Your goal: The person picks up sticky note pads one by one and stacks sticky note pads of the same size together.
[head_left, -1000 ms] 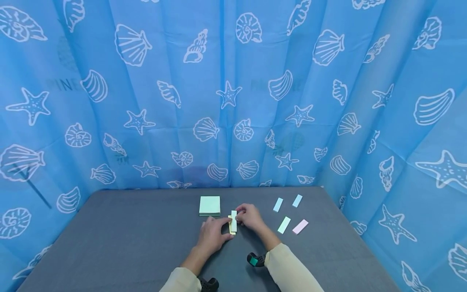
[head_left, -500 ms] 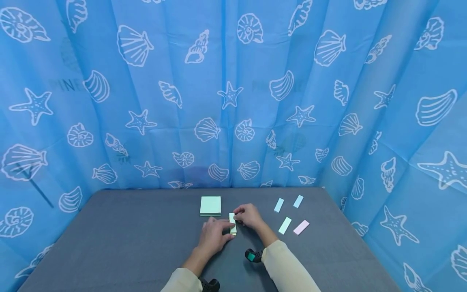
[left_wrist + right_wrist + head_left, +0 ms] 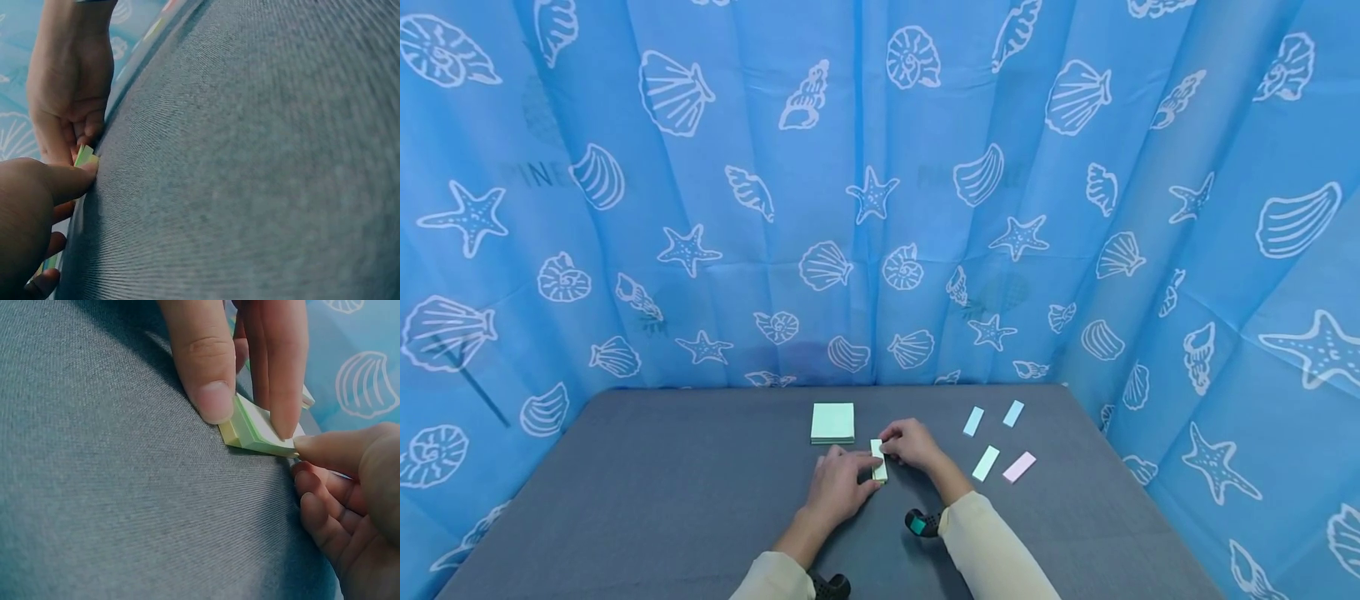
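A narrow pale green sticky note pad (image 3: 877, 450) lies on top of a yellow sticky note pad (image 3: 230, 435), mostly covered by it, on the grey table. My left hand (image 3: 835, 487) pinches the stacked pair, thumb at the near end and a finger on the top face. From the right side, my right hand (image 3: 914, 443) pinches the pads' edge toward the far end. In the right wrist view, the green pad (image 3: 250, 432) sits slightly back from the yellow end. The left wrist view shows only a small end of the green pad (image 3: 84, 154) between the fingers.
A stack of square pale green sticky notes (image 3: 832, 422) is just beyond the left hand. To the right lie narrow pads: a blue one (image 3: 973, 421), another blue one (image 3: 1012, 413), a green one (image 3: 985, 463) and a pink one (image 3: 1018, 467). A blue curtain (image 3: 865, 208) hangs behind the table.
The green pad has shifted left and toward me, from offset over the yellow pad to nearly lined up with it. Over the last half second both hands have hardly moved.
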{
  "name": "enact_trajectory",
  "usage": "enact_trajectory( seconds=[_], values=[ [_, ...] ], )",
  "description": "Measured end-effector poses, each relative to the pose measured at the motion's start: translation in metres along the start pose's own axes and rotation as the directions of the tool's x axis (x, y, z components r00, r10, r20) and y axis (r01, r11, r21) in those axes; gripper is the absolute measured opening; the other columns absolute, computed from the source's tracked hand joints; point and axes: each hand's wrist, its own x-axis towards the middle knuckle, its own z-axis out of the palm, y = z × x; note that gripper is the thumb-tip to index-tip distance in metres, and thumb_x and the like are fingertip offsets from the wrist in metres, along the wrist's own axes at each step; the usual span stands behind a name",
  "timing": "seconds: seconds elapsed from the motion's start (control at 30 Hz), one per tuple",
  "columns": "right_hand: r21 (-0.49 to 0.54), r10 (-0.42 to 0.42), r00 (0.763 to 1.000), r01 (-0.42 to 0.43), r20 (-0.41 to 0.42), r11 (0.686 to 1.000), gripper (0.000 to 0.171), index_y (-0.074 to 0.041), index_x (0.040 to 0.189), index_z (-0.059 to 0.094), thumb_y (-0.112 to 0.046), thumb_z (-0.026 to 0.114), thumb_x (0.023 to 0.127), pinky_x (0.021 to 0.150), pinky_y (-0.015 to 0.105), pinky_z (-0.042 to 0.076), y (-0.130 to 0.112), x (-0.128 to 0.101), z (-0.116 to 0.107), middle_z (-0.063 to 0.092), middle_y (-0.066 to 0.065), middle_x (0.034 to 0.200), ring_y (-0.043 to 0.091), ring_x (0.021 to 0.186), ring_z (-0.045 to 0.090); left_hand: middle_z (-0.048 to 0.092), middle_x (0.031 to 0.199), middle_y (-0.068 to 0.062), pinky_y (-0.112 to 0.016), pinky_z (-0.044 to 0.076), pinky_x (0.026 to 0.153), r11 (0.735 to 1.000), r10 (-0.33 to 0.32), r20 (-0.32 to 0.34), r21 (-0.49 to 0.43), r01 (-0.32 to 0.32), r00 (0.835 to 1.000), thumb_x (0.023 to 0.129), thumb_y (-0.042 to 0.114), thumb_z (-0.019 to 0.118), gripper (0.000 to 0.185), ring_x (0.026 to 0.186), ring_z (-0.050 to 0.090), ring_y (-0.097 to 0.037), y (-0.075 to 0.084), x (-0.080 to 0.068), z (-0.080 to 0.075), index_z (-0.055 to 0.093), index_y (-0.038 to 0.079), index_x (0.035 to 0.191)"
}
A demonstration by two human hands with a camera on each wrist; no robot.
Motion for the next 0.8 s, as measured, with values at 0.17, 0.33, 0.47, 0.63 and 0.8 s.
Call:
enact_trajectory(
  seconds=[0.17, 0.33, 0.47, 0.63, 0.8],
  values=[
    [0.011, 0.000, 1.000, 0.000, -0.007, 1.000, 0.006, 0.000, 0.091, 0.070, -0.002, 0.070, 0.086, 0.051, 0.027, 0.046, -0.0003, -0.0011, 0.0001, 0.060, 0.000, 0.069, 0.012, 0.058, 0.054, 0.065, 0.122, 0.010, -0.032, 0.033, 0.069, 1.000, 0.001, 0.009, -0.001, -0.001, 1.000, 0.084, 0.037, 0.076, 0.037, 0.086, 0.047, -0.014, -0.0009, -0.0006, -0.0006, 0.071, 0.030, 0.120],
    [0.014, 0.002, 1.000, -0.002, -0.005, 1.000, 0.007, -0.001, 0.093, 0.070, -0.003, 0.070, 0.086, 0.052, 0.027, 0.047, -0.0012, -0.0025, -0.0011, 0.060, 0.000, 0.070, 0.012, 0.059, 0.054, 0.066, 0.121, 0.010, -0.033, 0.034, 0.069, 1.000, 0.008, 0.003, 0.009, -0.008, 1.000, 0.084, 0.037, 0.075, 0.037, 0.087, 0.048, -0.015, -0.0002, -0.0013, -0.0017, 0.070, 0.030, 0.120],
    [0.011, 0.000, 1.000, 0.000, 0.004, 1.000, 0.010, 0.000, 0.096, 0.071, -0.004, 0.069, 0.087, 0.052, 0.027, 0.047, -0.0016, -0.0028, -0.0021, 0.061, 0.000, 0.071, 0.012, 0.059, 0.054, 0.066, 0.122, 0.009, -0.033, 0.035, 0.069, 1.000, 0.013, -0.007, 0.014, -0.013, 1.000, 0.085, 0.036, 0.075, 0.036, 0.089, 0.049, -0.016, 0.0007, -0.0018, -0.0018, 0.070, 0.029, 0.120],
    [-0.004, -0.003, 1.000, 0.003, 0.017, 1.000, 0.012, -0.001, 0.099, 0.073, -0.004, 0.068, 0.089, 0.053, 0.027, 0.047, -0.0017, -0.0031, -0.0023, 0.061, 0.000, 0.072, 0.012, 0.061, 0.054, 0.066, 0.120, 0.010, -0.033, 0.035, 0.069, 1.000, 0.007, -0.004, 0.018, -0.006, 1.000, 0.085, 0.036, 0.075, 0.035, 0.089, 0.049, -0.016, 0.0019, -0.0022, -0.0015, 0.071, 0.029, 0.119],
    [-0.015, -0.009, 1.000, 0.009, 0.020, 1.000, 0.011, -0.002, 0.099, 0.074, -0.005, 0.068, 0.089, 0.053, 0.026, 0.047, -0.0021, -0.0034, -0.0023, 0.061, 0.000, 0.072, 0.012, 0.061, 0.054, 0.067, 0.118, 0.010, -0.033, 0.035, 0.068, 1.000, 0.013, -0.012, 0.028, -0.013, 1.000, 0.084, 0.035, 0.076, 0.035, 0.087, 0.049, -0.016, 0.0030, -0.0020, -0.0015, 0.072, 0.028, 0.118]
  ],
)
